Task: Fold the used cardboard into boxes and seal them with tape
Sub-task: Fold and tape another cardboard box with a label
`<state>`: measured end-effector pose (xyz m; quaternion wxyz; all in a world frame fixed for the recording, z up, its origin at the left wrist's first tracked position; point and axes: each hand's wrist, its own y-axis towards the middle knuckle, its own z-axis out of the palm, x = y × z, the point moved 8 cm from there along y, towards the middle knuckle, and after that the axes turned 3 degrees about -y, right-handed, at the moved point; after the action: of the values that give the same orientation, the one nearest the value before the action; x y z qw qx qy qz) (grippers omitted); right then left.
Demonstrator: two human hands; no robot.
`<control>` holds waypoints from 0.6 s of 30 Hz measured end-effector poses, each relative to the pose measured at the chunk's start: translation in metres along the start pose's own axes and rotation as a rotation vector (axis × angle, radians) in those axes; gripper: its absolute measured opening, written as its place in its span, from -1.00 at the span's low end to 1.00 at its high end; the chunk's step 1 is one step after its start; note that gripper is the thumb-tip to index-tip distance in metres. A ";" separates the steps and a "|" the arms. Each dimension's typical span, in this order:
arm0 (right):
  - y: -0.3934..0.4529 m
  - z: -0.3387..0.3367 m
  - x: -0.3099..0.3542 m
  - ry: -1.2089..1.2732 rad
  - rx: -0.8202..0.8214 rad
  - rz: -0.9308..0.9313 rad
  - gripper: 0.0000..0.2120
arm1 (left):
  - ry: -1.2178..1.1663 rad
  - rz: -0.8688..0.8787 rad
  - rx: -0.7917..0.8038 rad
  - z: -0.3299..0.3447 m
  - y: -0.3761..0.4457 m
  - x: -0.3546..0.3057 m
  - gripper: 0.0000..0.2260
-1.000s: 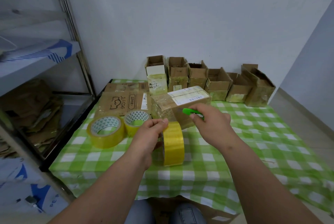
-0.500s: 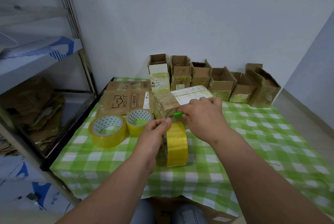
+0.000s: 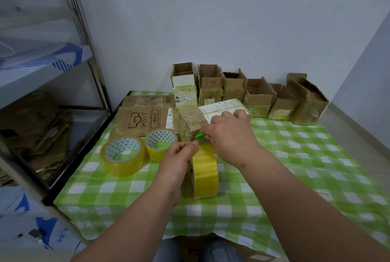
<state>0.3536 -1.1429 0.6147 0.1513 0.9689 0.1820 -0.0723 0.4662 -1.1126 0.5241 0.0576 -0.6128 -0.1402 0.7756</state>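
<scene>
Two hands at taped box, roll upright on surface.
Left hand pinches roll top; right hand grips green cutter against box.

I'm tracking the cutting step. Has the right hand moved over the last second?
Yes. The right hand moved forward onto the taped box, its fingers now on top.

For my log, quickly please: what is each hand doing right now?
Left hand: pinches the upright tape roll at its top.
Right hand: holds a green cutter, resting on the closed box.
</scene>
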 end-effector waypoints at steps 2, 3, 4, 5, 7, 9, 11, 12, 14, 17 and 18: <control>0.002 0.000 0.001 -0.013 0.000 -0.010 -0.74 | 0.010 -0.001 -0.008 0.000 0.001 -0.001 -0.81; 0.003 -0.001 0.001 -0.019 -0.001 -0.013 -0.75 | 0.014 -0.004 -0.011 0.000 0.002 -0.001 -0.80; 0.003 -0.001 0.001 -0.025 -0.002 -0.018 -0.76 | 0.018 -0.007 -0.013 0.000 0.003 -0.001 -0.80; 0.002 -0.002 0.002 -0.035 -0.008 -0.026 -0.77 | 0.022 -0.012 -0.015 0.000 0.003 0.000 -0.81; 0.001 -0.002 0.003 -0.059 -0.026 -0.050 -0.81 | 0.030 -0.022 -0.016 0.000 0.005 0.000 -0.82; 0.000 -0.001 0.003 -0.067 -0.030 -0.063 -0.82 | 0.039 -0.025 -0.011 0.000 0.006 0.000 -0.85; -0.002 0.002 -0.001 -0.055 -0.005 -0.053 -0.82 | 0.051 -0.026 -0.001 0.001 0.007 0.000 -0.89; -0.002 0.004 -0.003 -0.053 0.009 -0.045 -0.82 | 0.056 -0.026 0.006 0.002 0.007 0.000 -0.90; -0.004 0.006 -0.007 -0.054 0.013 -0.033 -0.82 | 0.070 -0.025 0.014 0.002 0.009 0.000 -0.91; -0.006 0.007 -0.015 -0.048 0.012 -0.009 -0.77 | 0.098 -0.029 0.016 0.000 0.011 -0.001 -0.92; -0.007 0.009 -0.019 -0.065 0.022 -0.004 -0.75 | 0.100 -0.027 0.012 -0.001 0.012 -0.002 -0.92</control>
<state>0.3327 -1.1457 0.6079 0.1462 0.9673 0.1783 -0.1060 0.4683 -1.1245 0.5221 0.0788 -0.6487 -0.1405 0.7438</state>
